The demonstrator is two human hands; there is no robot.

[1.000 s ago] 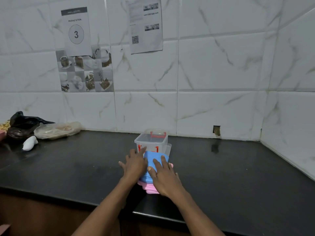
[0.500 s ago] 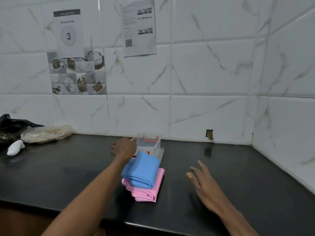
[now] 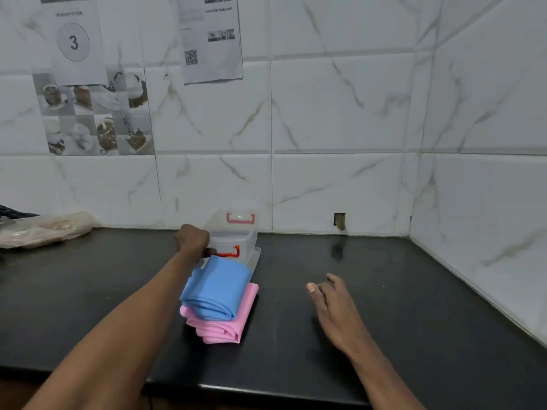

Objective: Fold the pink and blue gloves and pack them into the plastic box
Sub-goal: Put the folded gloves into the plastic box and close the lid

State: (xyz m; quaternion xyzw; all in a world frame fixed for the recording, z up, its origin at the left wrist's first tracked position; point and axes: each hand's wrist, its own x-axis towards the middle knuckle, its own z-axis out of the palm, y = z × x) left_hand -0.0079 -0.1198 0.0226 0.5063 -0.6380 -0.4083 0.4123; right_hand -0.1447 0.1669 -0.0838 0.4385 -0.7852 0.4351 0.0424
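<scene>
A folded blue glove [image 3: 217,289] lies on top of a folded pink glove [image 3: 229,324] on the black counter [image 3: 384,291]. Just behind them stands a clear plastic box [image 3: 236,236] with red clips, sitting on its lid. My left hand [image 3: 192,240] is closed around the box's left front edge. My right hand [image 3: 333,306] hovers over the counter to the right of the gloves, fingers loosely apart, holding nothing.
A clear plastic bag [image 3: 44,229] with something pale inside lies at the back left by the tiled wall. The wall corner closes the counter on the right. The counter's front edge runs under my forearms.
Both hands left the stacked gloves. My left hand reached to the box and gripped its edge; my right hand pulled away to the right. The gloves lie untouched.
</scene>
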